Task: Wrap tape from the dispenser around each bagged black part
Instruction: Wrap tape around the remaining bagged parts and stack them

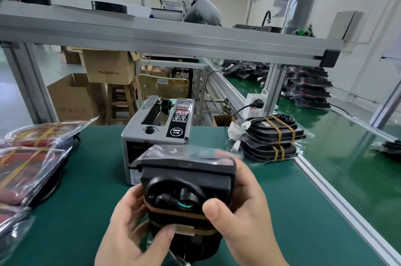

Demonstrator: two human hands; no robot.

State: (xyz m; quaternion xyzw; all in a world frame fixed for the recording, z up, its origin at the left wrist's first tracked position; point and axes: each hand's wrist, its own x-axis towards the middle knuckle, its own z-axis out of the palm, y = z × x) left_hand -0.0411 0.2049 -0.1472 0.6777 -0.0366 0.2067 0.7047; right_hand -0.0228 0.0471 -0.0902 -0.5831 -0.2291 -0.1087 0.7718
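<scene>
**Q:** Where is the workpiece, and what has hold of it?

**A:** The clear-film-bagged black moulded plastic part (186, 181) is held above the green-matted desk (97, 179), just in front of the grey box-shaped electric tape dispenser (156, 129). I have both grips closed on it. The left grip (128, 222) curls round the left side, with its thumb pressing the lower brown tape band (184, 230). The right grip (243, 207) wraps the right side, with its thumb on the front face.

**Q:** How will it handle?

**A:** I judge the body to be rigid and of moderate weight, since it sits level across two grips. The bag film looks loose and slick, so it may slide over the plastic. I would hold it by the long side edges. I would also keep clear of the round socket on the face and of the free film at the top.

**Q:** What are the quantities?

**A:**
- Part in hand: one, with two brown bands visible near its lower end.
- Dispenser: one.
- Stack of taped black parts (273, 137) at desk right: two parts, two bands each.
- Pile of bagged red-and-black parts (32, 157) at desk left: at least three; I cannot tell the exact count.
- More bagged parts lie on the far line, too small to count.
</scene>
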